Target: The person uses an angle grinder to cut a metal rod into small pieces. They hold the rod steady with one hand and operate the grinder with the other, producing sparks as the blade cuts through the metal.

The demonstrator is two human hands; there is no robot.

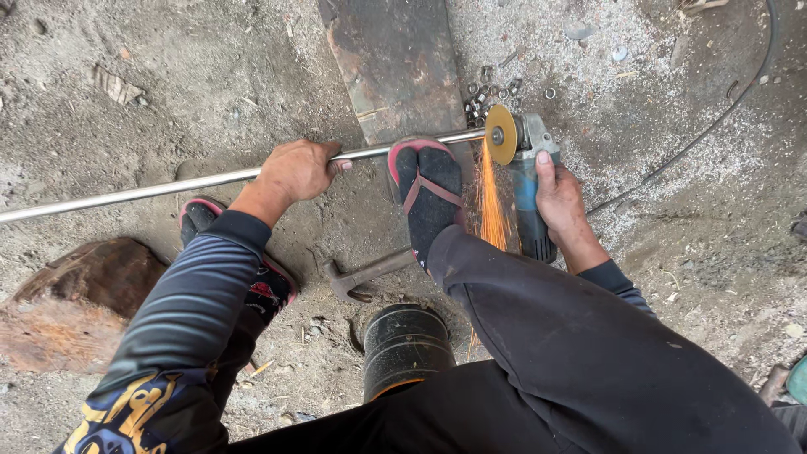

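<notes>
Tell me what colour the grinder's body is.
Blue, on the angle grinder in the right hand; head view.

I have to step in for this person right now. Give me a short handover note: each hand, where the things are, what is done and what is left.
Left hand: gripping the metal rod, which lies across the ground.
Right hand: holding the blue angle grinder; its disc is at the rod's end and sparks are flying.
Right foot pins the rod on a steel plate.
Done: small cut rings lie beyond the disc.
Left: this cut is not through; long rod remains.
</notes>
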